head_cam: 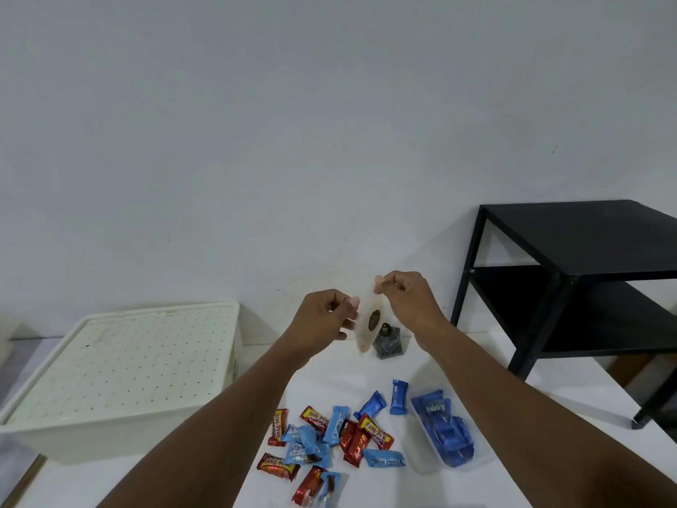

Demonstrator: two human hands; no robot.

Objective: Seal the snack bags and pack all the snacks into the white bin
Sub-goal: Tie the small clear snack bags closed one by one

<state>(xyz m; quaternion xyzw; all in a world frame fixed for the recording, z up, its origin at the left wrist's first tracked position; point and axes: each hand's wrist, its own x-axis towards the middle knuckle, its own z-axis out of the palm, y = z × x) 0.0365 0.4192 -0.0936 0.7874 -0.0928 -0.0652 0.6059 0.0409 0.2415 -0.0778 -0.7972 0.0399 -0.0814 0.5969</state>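
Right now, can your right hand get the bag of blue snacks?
Probably, but not straight away: nothing covers the bag of blue snacks, yet the right hand and left hand both pinch the clear bag.

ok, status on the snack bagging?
Left hand and right hand both pinching the clear bag, held up over the table. Loose snacks unpacked; second bag of blue packs beside them. Lid on the white bin, closed.

This looks like a plain room in a home. There is a bare wall [329, 122], a white table [340, 375] and a small black side table [586, 232] with a shelf beside it. A white bin [121, 364] and wrapped snacks [329, 434] sit on the white table.
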